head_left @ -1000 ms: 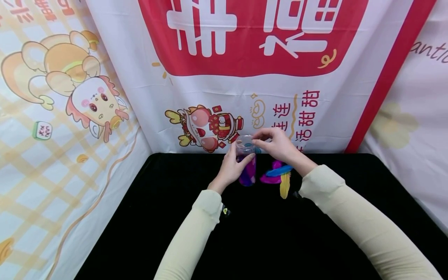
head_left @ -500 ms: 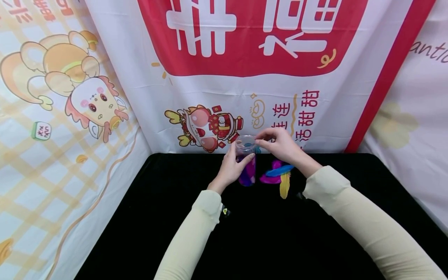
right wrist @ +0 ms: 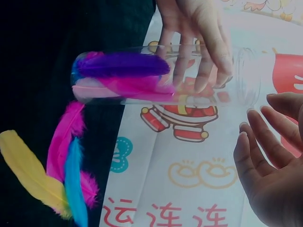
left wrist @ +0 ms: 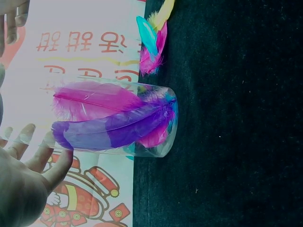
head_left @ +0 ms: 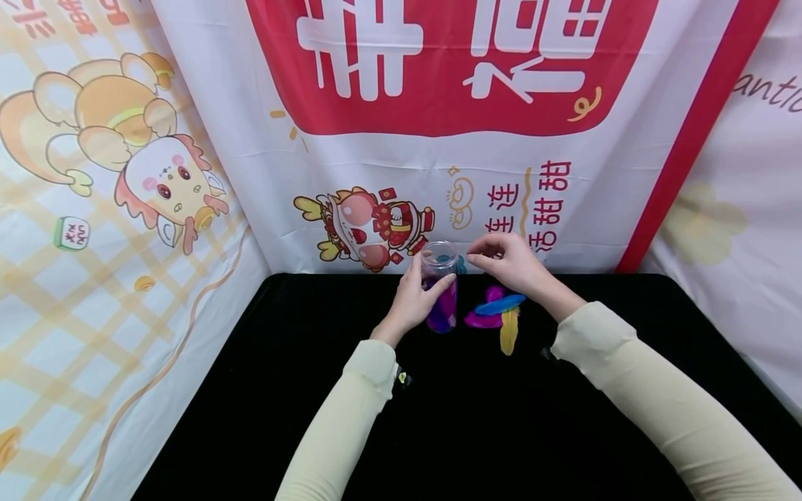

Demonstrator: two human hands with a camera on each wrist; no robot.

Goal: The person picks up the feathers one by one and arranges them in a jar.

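Observation:
My left hand point(head_left: 411, 298) grips a clear jar point(head_left: 441, 259) near its upper part, holding it upright at the table's far edge. Inside the jar, purple point(left wrist: 113, 127) and pink feathers point(right wrist: 142, 87) stand in the lower part, with a bit of blue at the base. Just right of the jar's open mouth, my right hand point(head_left: 510, 264) hovers apart from it. Its fingers point(right wrist: 265, 137) are loosely bent and hold nothing. On the table right of the jar lie a yellow feather point(head_left: 509, 332), a blue feather point(head_left: 500, 305) and pink feathers point(right wrist: 64, 142), overlapping in a small heap.
A black cloth covers the table point(head_left: 464, 431). Behind the far edge hangs a white and red printed curtain point(head_left: 376, 153), close to both hands. Patterned cloth walls flank the table on the left point(head_left: 63, 292) and right point(head_left: 745, 278).
My right hand has drawn away from the jar's mouth to the right. The left hand, the jar and the loose feathers have stayed in place.

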